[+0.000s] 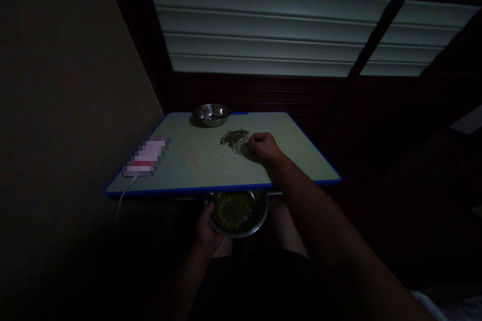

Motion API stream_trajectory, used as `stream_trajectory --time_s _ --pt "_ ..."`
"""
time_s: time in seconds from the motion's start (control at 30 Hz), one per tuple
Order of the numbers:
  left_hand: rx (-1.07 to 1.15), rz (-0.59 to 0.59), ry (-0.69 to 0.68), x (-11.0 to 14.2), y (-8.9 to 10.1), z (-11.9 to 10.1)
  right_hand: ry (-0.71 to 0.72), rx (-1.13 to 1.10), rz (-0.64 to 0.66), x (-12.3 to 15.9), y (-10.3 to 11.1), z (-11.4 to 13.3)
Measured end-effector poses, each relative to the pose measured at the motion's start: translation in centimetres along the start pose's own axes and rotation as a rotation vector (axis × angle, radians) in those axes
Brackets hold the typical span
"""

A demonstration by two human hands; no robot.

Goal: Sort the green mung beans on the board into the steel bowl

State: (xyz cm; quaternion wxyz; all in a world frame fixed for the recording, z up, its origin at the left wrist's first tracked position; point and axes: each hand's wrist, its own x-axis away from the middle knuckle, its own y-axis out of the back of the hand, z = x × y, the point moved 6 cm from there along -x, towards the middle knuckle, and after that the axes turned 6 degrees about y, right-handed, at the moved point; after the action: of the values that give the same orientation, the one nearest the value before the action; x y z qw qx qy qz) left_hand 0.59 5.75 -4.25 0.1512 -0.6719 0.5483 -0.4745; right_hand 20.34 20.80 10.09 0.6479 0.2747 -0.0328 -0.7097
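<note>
Greenish grains (234, 137) lie mid-frame, I see, just left of the right hand (264, 146) pinching a translucent piece (241, 147), while the left hand (208, 233) clasps a metal bowl (244, 234) at lower centre.

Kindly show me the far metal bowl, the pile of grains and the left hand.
Far metal bowl (213, 123): head view, front of its outer wall.
Pile of grains (234, 137): head view, middle of the heap.
Left hand (208, 233): head view, below the thumb.
</note>
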Motion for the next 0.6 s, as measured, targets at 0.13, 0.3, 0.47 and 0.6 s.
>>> stream_trajectory --time_s 0.13,0.3,0.47,0.6 --pt "0.009 -0.020 0.008 0.03 -0.02 0.04 0.002 -0.004 0.006 0.03 0.02 0.14" --pt "-0.018 -0.016 -0.004 0.03 0.02 -0.01 -0.023 -0.002 0.065 0.11 -0.26 0.16" --pt "-0.012 0.007 -0.010 0.10 -0.14 -0.06 -0.047 -0.020 0.064 0.26 -0.24 0.24" --pt "-0.006 -0.011 0.005 0.29 -0.40 -0.08 -0.058 -0.036 0.090 0.36 -0.40 0.23"
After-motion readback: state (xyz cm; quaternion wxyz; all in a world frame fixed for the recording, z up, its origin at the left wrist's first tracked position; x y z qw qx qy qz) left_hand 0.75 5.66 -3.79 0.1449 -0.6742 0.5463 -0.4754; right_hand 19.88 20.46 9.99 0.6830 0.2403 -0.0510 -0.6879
